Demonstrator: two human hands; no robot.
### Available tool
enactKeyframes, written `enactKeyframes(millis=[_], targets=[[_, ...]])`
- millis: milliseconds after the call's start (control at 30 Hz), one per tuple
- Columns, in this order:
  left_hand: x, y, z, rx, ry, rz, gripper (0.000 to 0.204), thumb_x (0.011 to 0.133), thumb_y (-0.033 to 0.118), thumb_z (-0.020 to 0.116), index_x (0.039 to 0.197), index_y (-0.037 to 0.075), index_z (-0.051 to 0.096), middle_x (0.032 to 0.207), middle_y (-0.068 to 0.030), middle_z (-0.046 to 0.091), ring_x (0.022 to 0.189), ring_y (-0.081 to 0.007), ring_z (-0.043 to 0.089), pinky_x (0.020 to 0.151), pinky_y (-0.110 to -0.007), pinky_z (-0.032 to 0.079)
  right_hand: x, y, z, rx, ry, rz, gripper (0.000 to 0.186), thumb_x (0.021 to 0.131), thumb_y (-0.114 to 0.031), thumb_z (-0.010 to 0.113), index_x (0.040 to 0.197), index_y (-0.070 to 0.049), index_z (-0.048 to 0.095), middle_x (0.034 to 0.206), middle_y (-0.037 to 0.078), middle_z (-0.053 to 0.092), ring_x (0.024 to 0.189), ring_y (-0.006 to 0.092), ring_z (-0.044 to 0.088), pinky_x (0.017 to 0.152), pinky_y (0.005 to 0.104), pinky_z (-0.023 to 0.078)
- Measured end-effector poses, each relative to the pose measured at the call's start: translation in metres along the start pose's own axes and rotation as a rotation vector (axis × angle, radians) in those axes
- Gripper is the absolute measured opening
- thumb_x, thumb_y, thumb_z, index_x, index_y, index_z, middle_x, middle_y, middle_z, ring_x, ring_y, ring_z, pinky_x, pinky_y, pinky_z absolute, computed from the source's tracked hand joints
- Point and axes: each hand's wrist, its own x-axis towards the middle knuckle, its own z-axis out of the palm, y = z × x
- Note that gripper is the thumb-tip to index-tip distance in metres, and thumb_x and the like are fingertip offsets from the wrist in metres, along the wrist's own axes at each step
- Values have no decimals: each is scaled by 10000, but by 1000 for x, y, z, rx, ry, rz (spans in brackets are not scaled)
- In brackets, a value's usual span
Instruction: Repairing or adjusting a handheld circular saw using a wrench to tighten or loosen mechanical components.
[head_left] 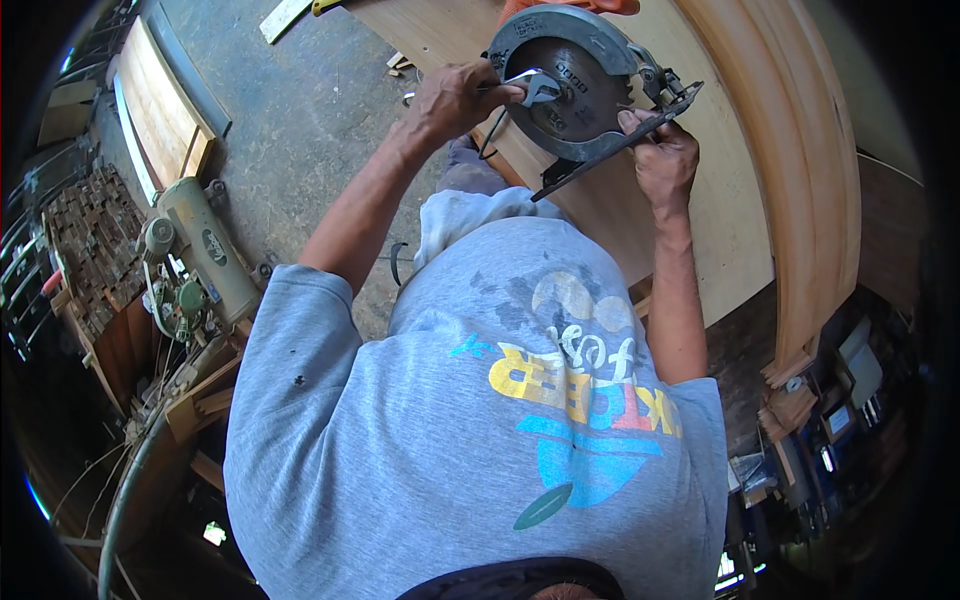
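Observation:
A circular saw (533, 65) lies tilted on the wooden work surface in front of me, its round blade (590, 92) facing me. My left hand (458, 98) is closed around an adjustable wrench (541, 87), whose jaws sit at the middle of the blade. At the saw's right side, my right hand (664, 158) grips the edge of its flat base plate (612, 143), with the thumb up by the blade's rim. Some of its fingers are hidden behind the plate.
Long curved wooden pieces (815, 170) run along the right side of the pale board (720, 220). To the left stand an air compressor (212, 250) and a pile of small wood blocks (95, 245). Wooden panels (160, 100) lie farther off on the concrete floor (290, 110).

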Motion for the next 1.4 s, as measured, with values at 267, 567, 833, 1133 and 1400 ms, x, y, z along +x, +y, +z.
enactKeyframes(millis=[267,567,833,1133,1400], targets=[[-13,1,16,-67,119,-33,344,863,351,757,719,52,669,533,-26,566,414,-124,460,407,-280,386,1,8,-3,-2,-18,-4,47,854,-46,734,873,-4,745,658,-48,565,598,76,439,570,220,391],[-28,33,31,-275,132,-443,423,860,346,786,645,27,610,545,-28,542,438,-115,449,424,-275,386,4,13,-5,1,-23,-69,41,854,-42,732,846,-3,736,646,-52,550,588,80,429,560,225,378],[-45,66,57,-851,183,-821,386,915,366,728,739,48,599,599,-37,548,462,-100,470,416,-242,394,5,19,-8,90,-55,-56,38,853,-28,722,819,-10,725,637,-47,532,587,84,421,551,226,363],[-32,133,66,-1480,191,-1125,358,1028,405,515,910,67,533,677,-40,540,493,-121,488,430,-270,424,6,24,-12,12,-135,-60,41,856,15,716,892,27,731,793,-15,688,687,75,554,651,215,455],[-2,124,60,-2126,163,-1276,335,1067,351,425,919,63,512,732,-41,535,557,-126,492,481,-261,444,2,22,-7,-22,-73,-94,114,867,-69,698,761,-28,685,585,-58,425,539,87,338,497,251,298]])
